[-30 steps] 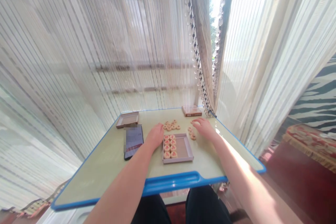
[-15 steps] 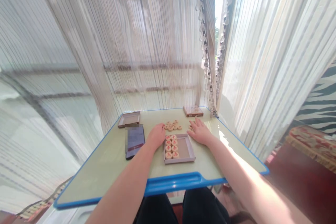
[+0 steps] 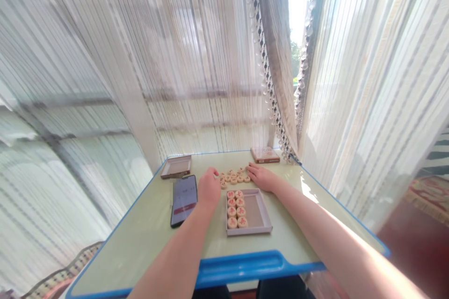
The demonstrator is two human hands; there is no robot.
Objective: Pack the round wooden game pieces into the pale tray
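Several round wooden Chinese chess pieces (image 3: 234, 180) lie in a loose group beyond a shallow open box (image 3: 257, 210). On the left of this group is my left hand (image 3: 209, 188), its fingers loosely curved and nothing visible in them. My right hand (image 3: 261, 177) lies low on the right, fingers stretched out at the edge of the group. The hand may cover part of a piece. In the left half of the box, two columns of pieces with red characters (image 3: 236, 209) lie face up. The bare bottom of the box shows on its right half.
A phone (image 3: 184, 200) lies left of my left hand. Behind it is another shallow box part (image 3: 176, 166). A closed flat box (image 3: 265, 154) sits at the far right. The table (image 3: 147, 238) has a raised blue rim, with striped curtains (image 3: 196, 65) behind it.
My right hand has swept left, bringing the pieces near it to the main group. My left hand stays at the group's left side. The camera view has shifted slightly.
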